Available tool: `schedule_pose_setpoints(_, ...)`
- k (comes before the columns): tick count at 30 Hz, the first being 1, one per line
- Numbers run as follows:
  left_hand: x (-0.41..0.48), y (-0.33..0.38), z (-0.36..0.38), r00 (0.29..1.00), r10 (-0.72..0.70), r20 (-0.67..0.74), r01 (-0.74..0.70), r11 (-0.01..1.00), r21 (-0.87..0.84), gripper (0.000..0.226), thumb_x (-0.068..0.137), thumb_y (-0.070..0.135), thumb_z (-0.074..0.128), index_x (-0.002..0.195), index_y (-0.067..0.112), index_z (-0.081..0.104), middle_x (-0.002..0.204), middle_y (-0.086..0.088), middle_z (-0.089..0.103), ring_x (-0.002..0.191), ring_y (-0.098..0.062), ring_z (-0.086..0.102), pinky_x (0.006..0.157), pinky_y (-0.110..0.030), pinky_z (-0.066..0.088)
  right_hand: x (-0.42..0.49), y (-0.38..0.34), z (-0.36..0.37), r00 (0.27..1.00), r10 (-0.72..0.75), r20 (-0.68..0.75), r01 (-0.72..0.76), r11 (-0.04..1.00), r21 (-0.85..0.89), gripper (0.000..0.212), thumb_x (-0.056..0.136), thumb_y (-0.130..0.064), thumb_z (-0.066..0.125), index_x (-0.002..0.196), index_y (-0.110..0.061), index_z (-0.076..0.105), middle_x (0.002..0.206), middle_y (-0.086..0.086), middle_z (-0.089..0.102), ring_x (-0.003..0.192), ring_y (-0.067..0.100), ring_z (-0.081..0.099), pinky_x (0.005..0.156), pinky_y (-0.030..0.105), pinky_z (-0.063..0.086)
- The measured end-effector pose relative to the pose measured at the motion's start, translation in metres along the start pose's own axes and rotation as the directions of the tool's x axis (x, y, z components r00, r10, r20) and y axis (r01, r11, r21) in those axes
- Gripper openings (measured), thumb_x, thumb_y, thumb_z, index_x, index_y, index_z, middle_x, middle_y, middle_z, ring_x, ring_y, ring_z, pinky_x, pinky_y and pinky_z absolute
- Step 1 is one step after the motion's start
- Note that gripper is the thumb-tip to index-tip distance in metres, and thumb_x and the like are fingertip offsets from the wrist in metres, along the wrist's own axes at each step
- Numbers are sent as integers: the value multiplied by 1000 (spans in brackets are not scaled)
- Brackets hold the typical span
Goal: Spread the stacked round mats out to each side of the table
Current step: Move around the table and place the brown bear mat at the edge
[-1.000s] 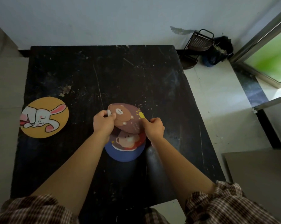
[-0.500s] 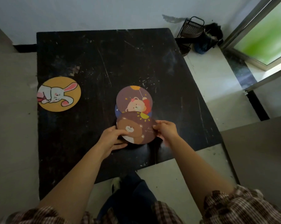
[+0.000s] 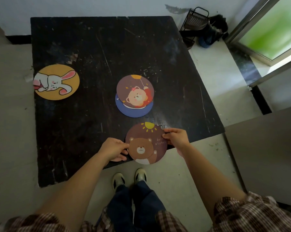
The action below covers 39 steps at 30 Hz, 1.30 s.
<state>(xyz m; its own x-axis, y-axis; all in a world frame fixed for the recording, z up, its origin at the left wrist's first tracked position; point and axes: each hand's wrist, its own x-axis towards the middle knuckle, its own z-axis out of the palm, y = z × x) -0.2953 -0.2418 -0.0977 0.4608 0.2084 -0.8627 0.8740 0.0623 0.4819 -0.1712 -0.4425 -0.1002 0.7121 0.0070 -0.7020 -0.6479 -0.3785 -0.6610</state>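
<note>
A brown round mat with a bear and a sun (image 3: 145, 144) lies at the near edge of the black table (image 3: 91, 47), its lower part past the edge. My left hand (image 3: 113, 149) pinches its left rim and my right hand (image 3: 175, 137) pinches its right rim. In the table's middle a brown mat with a bear and balloon (image 3: 135, 91) rests on a blue mat (image 3: 133, 112), offset a little. A yellow rabbit mat (image 3: 57, 82) lies flat at the left edge.
A black wire rack (image 3: 194, 22) and a dark bag (image 3: 213, 30) stand on the floor beyond the table's far right corner. A glass door frame (image 3: 252, 20) runs along the right. My feet (image 3: 129, 179) stand just below the near edge.
Both hands have carried the brown bear-and-sun mat off the stack and toward me to the near edge. The balloon bear mat is now uncovered on the blue mat.
</note>
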Motion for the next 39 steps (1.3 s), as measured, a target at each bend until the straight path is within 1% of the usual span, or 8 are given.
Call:
schedule_pose_setpoints(5, 7, 9, 4, 995, 23, -102, -22, 1000, 10, 20, 90, 22, 61, 87, 3, 68, 72, -8, 69, 52, -19, 64, 44, -21, 44, 14, -8, 8, 998, -44, -39, 42, 998, -43, 14, 74, 9, 69, 77, -4, 65, 73, 11, 64, 68, 22, 59, 72, 38, 53)
schedule_pose_setpoints(10, 14, 18, 5, 990, 27, -142, -21, 999, 42, 20, 88, 21, 64, 84, 3, 69, 70, -8, 70, 52, -19, 66, 40, -19, 44, 29, -18, 14, 992, -106, -75, 95, 985, -141, 12, 74, 4, 70, 76, -8, 67, 69, 5, 64, 68, 19, 59, 60, 26, 49)
schedule_pose_setpoints(15, 18, 19, 5, 983, 54, -177, -43, 997, 64, 21, 88, 22, 65, 73, 7, 69, 67, -7, 71, 52, -17, 65, 38, -19, 45, 36, -20, 14, 989, -123, -79, 106, 976, -193, 11, 75, -1, 71, 81, -11, 70, 81, 8, 69, 78, 21, 64, 71, 31, 53)
schedule_pose_setpoints(23, 17, 19, 7, 983, 83, -167, -55, 984, 170, 20, 89, 23, 64, 73, 11, 67, 68, -5, 70, 50, -17, 65, 40, -21, 48, 34, -20, 13, 982, -158, -104, 137, 973, -185, 12, 75, -3, 71, 81, -13, 71, 85, 7, 70, 81, 20, 64, 74, 31, 53)
schedule_pose_setpoints(25, 15, 19, 9, 979, 109, -170, -69, 972, 224, 22, 90, 25, 62, 73, 12, 66, 70, -6, 70, 53, -19, 66, 43, -24, 52, 33, -18, 12, 983, -157, -100, 135, 971, -198, 13, 76, -2, 71, 83, -12, 71, 86, 8, 70, 82, 21, 64, 74, 31, 53)
schedule_pose_setpoints(27, 12, 19, 12, 972, 157, -175, -94, 942, 322, 24, 91, 27, 60, 73, 12, 66, 73, -8, 71, 62, -24, 69, 58, -34, 59, 32, -17, 11, 982, -163, -97, 139, 967, -215, 13, 76, -2, 71, 85, -11, 71, 85, 8, 69, 79, 20, 63, 68, 28, 51)
schedule_pose_setpoints(30, 8, 18, 16, 963, 210, -170, -121, 897, 425, 21, 92, 29, 57, 81, 13, 63, 86, -13, 70, 81, -32, 68, 79, -47, 57, 30, -15, 10, 978, -181, -103, 152, 958, -243, 11, 77, -3, 70, 84, -11, 70, 79, 5, 67, 69, 13, 60, 55, 21, 46)
schedule_pose_setpoints(39, 7, 17, 21, 954, 235, -188, -109, 851, 513, 23, 95, 33, 51, 90, 13, 61, 94, -13, 68, 86, -31, 66, 82, -46, 55, 30, -6, 8, 968, -219, -124, 179, 945, -274, 12, 78, -4, 69, 88, -8, 70, 82, 7, 69, 75, 18, 62, 73, 32, 53)
